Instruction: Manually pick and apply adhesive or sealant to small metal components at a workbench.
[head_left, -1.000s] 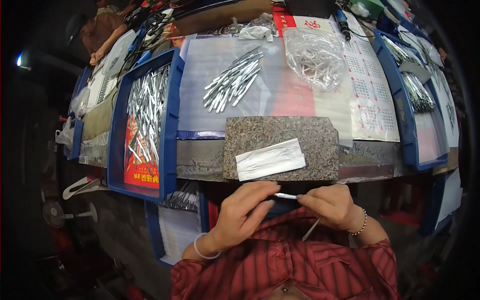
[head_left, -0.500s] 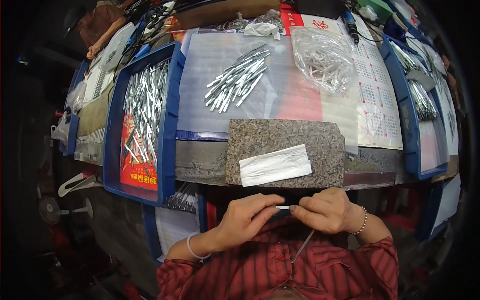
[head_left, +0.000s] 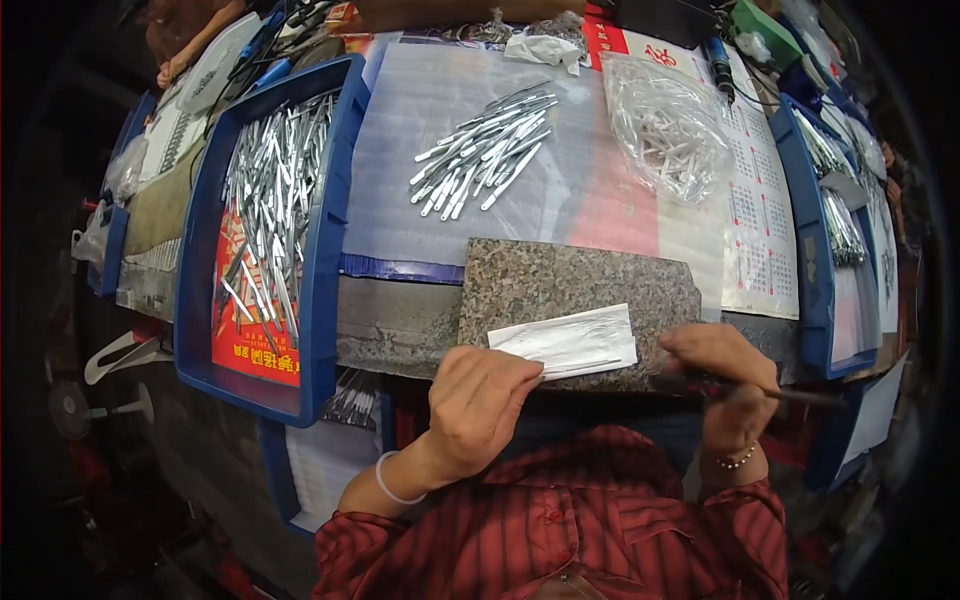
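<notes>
My left hand (head_left: 478, 405) pinches one end of a thin metal strip (head_left: 590, 364), which lies along the near edge of a folded white paper (head_left: 562, 335). That paper rests on a speckled granite block (head_left: 580, 270) at the table's front edge. To the right of the block, my right hand (head_left: 728, 375) is closed around a dark long-handled tool (head_left: 815, 398); motion blurs its shape, and its kind cannot be made out. Beyond the block, a pile of silvery metal strips (head_left: 485, 150) lies on a translucent plastic sheet (head_left: 390, 200).
At left stands a blue tray (head_left: 325, 340) of similar strips on red paper. A clear bag (head_left: 665, 125) of pale pieces sits behind right. Another blue tray (head_left: 818, 320) holds bundled strips. A power screwdriver (head_left: 718, 68) lies at the back; another person's hand (head_left: 170, 72) shows far left.
My hands have parted. The left brought the strip onto the paper; the right let go of it and moved right, now gripping the dark tool. The view has shifted slightly.
</notes>
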